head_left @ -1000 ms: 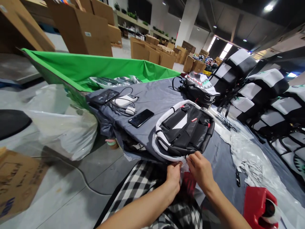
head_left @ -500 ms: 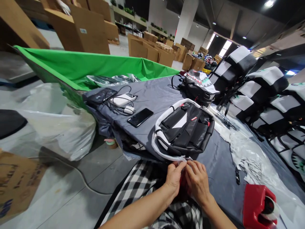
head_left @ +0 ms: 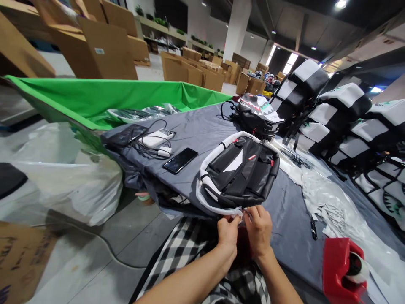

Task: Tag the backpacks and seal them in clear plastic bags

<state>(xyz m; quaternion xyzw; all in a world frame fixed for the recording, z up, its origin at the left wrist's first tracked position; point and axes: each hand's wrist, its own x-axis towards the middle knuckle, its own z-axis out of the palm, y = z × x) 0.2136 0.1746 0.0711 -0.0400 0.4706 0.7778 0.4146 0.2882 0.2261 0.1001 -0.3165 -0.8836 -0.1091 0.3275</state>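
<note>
A black and white backpack (head_left: 242,171) lies on the grey-covered table, just beyond both hands. A whitish plastic strip (head_left: 210,207) curves round its near left edge and ends at my fingers. My left hand (head_left: 228,230) is closed, pinching the strip's end near the table edge. Close beside it on the right, my right hand (head_left: 258,228) is also closed, its fingertips on the same strip end. The tips of the fingers partly cover what they grip.
A black phone (head_left: 180,160), a white charger with cables (head_left: 156,137) and a shark-pattern bag (head_left: 259,114) lie on the table. A red tape dispenser (head_left: 337,270) sits at the near right, before stacked checkered bags (head_left: 344,101). A green-lined bin (head_left: 104,95) stands behind.
The view has shifted slightly. My right hand has turned more upright, its fingers more curled at the strip's end. My left hand still pinches the strip.
</note>
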